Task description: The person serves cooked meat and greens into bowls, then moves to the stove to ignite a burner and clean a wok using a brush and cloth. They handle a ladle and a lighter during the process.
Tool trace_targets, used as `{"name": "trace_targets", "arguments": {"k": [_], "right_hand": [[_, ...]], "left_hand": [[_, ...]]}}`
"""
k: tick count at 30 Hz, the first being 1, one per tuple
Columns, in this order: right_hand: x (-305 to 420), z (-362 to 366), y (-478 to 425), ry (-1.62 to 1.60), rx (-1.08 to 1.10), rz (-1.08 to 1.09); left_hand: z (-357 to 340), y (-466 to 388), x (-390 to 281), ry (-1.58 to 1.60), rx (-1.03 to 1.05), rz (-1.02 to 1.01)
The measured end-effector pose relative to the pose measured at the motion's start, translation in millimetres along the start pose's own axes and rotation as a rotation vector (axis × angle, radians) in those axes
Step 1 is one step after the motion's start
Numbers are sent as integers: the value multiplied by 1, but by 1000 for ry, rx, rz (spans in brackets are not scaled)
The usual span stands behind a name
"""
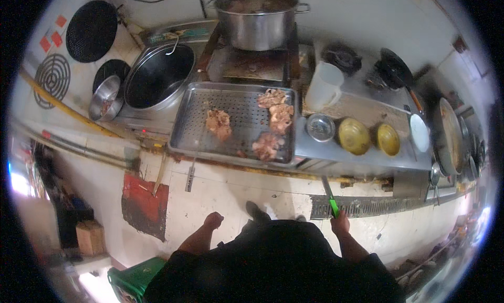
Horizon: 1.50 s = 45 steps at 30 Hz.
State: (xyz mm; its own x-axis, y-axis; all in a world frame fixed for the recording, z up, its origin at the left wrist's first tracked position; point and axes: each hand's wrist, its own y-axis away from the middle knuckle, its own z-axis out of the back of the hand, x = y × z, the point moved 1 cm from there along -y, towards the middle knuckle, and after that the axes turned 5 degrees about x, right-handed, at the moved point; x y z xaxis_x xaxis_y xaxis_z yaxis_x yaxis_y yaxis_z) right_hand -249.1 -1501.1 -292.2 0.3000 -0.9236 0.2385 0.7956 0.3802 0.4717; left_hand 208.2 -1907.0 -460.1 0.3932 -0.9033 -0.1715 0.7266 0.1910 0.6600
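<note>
My right hand grips the bright green handle of a long tool, possibly a knife. Its dark, narrow end points up toward the counter edge. Low on the other side, my left hand is curled closed with nothing visible in it, apart from the counter. Before me lies a perforated metal tray. One piece of cooked meat sits left of its middle. More meat pieces are along its right side, with another meat clump near the front right corner.
Behind the tray, a large steel stockpot stands on a burner, faintly steaming. A deep round vat is on the left beside a metal bowl. Rightward are a white plastic pitcher, yellow bowls and a floor drain grate.
</note>
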Motion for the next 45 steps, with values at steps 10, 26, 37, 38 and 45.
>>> {"name": "trace_targets", "arguments": {"k": [10,26,37,38,45], "right_hand": [[-180,-21,85,-329,-11,-205],[-548,-101,207,-629,108,-867],[-700,-42,264,-1145,20,-1306],[-713,-24,268,-1202,32,-1384],[-884,3,243,-1281,13,-1344]], "left_hand": [[79,-111,-88,-104,-196,-235],[230,-321,-687,-214,232,-349],[294,-342,-1285,111,986,-738],[311,-316,-1350,-95,1010,-878],[479,-143,-1656,128,2108,-1597]]}}
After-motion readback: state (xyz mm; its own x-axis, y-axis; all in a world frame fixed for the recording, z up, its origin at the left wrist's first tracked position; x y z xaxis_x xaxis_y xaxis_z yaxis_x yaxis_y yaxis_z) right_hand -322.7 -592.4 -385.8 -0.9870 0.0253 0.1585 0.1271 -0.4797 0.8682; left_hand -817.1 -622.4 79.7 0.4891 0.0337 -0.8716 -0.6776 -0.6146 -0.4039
